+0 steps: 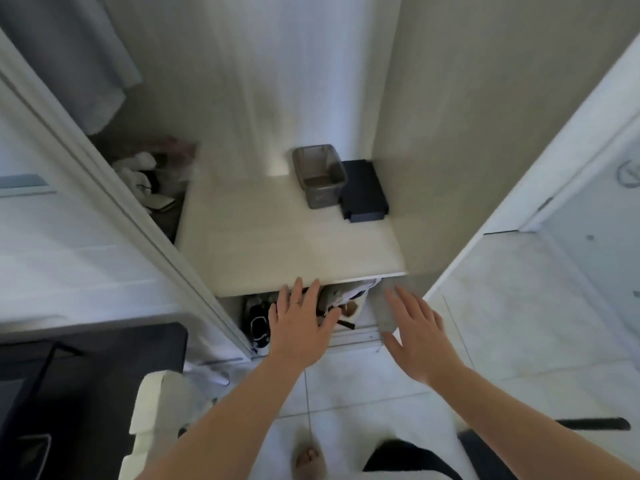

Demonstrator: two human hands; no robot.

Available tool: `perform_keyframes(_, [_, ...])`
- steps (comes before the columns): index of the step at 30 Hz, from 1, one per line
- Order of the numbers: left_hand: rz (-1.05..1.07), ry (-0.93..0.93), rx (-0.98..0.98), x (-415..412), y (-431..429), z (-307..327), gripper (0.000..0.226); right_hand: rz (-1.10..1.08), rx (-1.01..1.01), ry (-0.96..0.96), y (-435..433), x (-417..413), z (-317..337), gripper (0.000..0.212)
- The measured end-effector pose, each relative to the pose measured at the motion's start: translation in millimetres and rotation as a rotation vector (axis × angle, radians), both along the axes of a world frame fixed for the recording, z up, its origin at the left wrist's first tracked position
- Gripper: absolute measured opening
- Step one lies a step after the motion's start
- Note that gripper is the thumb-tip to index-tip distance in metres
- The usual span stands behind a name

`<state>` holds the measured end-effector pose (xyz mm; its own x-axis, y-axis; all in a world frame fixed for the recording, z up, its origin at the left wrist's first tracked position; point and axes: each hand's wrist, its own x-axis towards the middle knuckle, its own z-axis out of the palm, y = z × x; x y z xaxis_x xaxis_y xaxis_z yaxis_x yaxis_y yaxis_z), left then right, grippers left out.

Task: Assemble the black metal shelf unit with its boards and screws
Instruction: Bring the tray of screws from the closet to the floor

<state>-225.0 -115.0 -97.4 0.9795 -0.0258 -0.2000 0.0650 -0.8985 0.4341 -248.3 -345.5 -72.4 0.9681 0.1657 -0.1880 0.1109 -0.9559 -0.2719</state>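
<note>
Pale floor tiles run up to an open wardrobe with a white sliding door at its left side. Inside, a white wardrobe shelf carries two items at its rear right:

- a grey bin, open at the top, nothing visible inside;
- a dark box, lying flat and touching the bin's right side.

Mixed clothing fills the compartment beneath the shelf. A grey garment hangs at the upper left, with a blurred pile of items below it.

Left hand: released, fingers straight and slightly spread, a ring on one finger. The fingertips reach the shelf's front edge; whether they touch it cannot be told. It grasps nothing.

Right hand: released, fingers straight and spread, palm down, in front of the lower compartment's right wall. It grasps nothing.

Task item: a black metal frame lies at the lower left, well apart from both hands. Its detail is too dark to read. A white foam block sits just beside its right edge. A bare foot stands on the tiles at the bottom centre.
</note>
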Motion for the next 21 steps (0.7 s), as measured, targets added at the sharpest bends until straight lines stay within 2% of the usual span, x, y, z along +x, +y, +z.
perform_keyframes(7, [0.124, 0.088, -0.022, 88.1, 22.4, -19.9, 0.070, 0.004, 0.073, 0.039, 26.9, 110.8, -14.8, 0.073])
perform_keyframes(15, [0.265, 0.207, -0.125, 244.0, 9.2, -33.3, 0.071, -0.041, 0.233, 0.108, 50.1, 291.5, -36.1, 0.073])
perform_keyframes(21, [0.492, 0.286, -0.442, 358.2, -1.1, -63.4, 0.074, -0.216, 0.395, 0.192, 68.9, 409.0, -61.1, 0.073])
